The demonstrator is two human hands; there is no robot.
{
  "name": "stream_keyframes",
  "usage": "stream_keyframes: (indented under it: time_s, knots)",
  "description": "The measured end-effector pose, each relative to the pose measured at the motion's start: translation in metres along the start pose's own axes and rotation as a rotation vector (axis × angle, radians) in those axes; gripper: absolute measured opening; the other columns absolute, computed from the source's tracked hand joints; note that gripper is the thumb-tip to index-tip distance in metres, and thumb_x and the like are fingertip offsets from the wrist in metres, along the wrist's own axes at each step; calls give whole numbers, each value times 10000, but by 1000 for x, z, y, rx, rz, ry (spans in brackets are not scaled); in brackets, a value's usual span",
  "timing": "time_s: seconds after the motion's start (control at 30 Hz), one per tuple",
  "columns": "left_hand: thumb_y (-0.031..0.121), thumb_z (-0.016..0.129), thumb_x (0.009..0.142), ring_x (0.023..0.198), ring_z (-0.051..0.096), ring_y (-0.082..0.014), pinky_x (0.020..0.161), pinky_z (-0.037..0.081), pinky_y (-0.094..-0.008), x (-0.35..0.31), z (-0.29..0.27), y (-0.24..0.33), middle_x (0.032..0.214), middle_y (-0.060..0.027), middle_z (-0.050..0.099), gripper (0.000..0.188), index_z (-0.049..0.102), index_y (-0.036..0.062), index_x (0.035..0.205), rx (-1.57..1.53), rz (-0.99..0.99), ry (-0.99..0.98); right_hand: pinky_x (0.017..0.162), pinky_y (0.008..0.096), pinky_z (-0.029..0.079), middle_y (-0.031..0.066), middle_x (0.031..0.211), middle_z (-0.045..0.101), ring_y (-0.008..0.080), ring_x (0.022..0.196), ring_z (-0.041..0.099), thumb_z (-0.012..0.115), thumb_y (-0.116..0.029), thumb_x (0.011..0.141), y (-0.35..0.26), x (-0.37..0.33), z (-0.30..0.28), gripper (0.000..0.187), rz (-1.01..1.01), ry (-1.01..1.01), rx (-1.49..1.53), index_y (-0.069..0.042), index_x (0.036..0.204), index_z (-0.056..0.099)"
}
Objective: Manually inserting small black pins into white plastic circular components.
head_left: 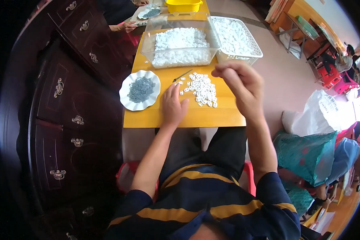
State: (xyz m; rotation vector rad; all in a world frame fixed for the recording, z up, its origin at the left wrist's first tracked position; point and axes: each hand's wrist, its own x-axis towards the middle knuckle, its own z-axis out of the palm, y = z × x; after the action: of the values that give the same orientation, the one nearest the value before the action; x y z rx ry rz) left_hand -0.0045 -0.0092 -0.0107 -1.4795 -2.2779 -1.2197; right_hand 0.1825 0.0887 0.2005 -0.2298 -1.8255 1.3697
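Note:
My left hand [175, 106] lies low on the yellow table [148, 118], thumb apart and fingers stretched out. Its fingertips touch or nearly touch a few small white pieces by a thin dark tool [183, 76]. To its right spreads a loose pile of small white plastic pieces with holes [204, 90]. My right hand [246, 86] is raised over the table's right side, its fingers curled to the thumb; whatever is in them is hidden. Left of my left hand stands a white scalloped dish [124, 94] holding many small grey metal-looking bits [141, 89].
Behind the pile stand a clear plastic bin [146, 46] and a white basket [257, 56], both holding white pieces. A yellow tub [184, 5] is farther back, near another person's hand [128, 27]. A dark drawer cabinet [76, 104] borders the left; bags [312, 116] are at right.

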Motion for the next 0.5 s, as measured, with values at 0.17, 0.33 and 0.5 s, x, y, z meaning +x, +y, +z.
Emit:
stream_keyframes:
  time_s: [0.17,0.33,0.5]
  knots:
    - [200,758,846,1336,505,-423,1122,393,-512,0,-9,-3,1436,-244,547,632,538,9,1406,33,24,-11,656,354,582,144,929,694,294,797,704,675,-121,986,-97,-23,11,86,-565,-266,397,-60,930,651]
    - [171,787,812,1326,495,-447,1111,399,-519,4,5,9,1428,-263,534,676,518,1,1409,-16,50,-21,614,352,562,131,851,687,264,802,697,762,-139,925,-137,-9,11,139,-562,-446,723,-62,895,650]
    - [181,752,838,1334,514,-442,1132,401,-505,0,-8,3,1420,-265,559,637,531,-17,1402,24,41,-1,644,339,545,101,867,690,233,811,687,757,-124,926,-150,-20,32,105,-616,-462,802,-82,884,670]
